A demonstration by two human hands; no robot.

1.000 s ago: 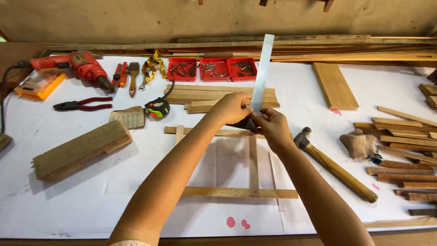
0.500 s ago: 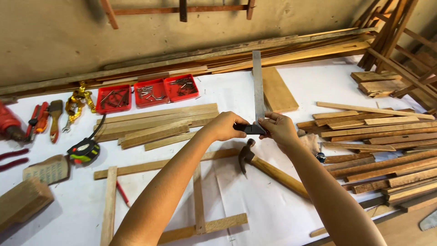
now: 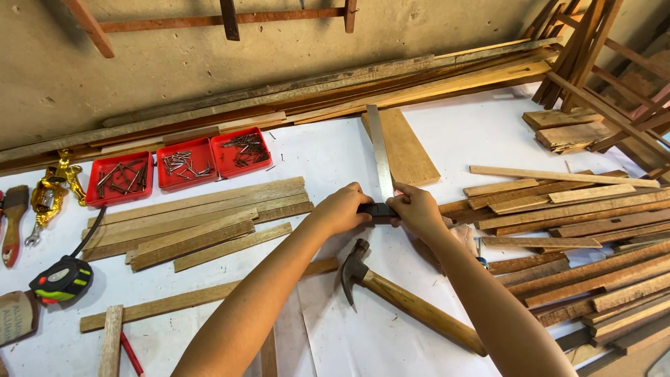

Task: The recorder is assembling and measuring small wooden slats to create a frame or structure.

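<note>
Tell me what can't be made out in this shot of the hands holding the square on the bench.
Head view only:
- The square's dark stock: mostly covered by the left hand and right hand, so each grip is unclear.
- Markings on the steel blade: too small.
- Contents of the red trays: nails or screws, too small to tell.
- Paintbrush: cut off by the left edge.
- Wooden frame: cut off by the bottom edge.

Single head cam, no second view. Looks steeply down and forward across the white paper-covered table [image 3: 335,157] toward its far edge and the bare plaster wall [image 3: 174,63]. Close range: forearms enter from the near edge, frame tilted slightly.
</note>
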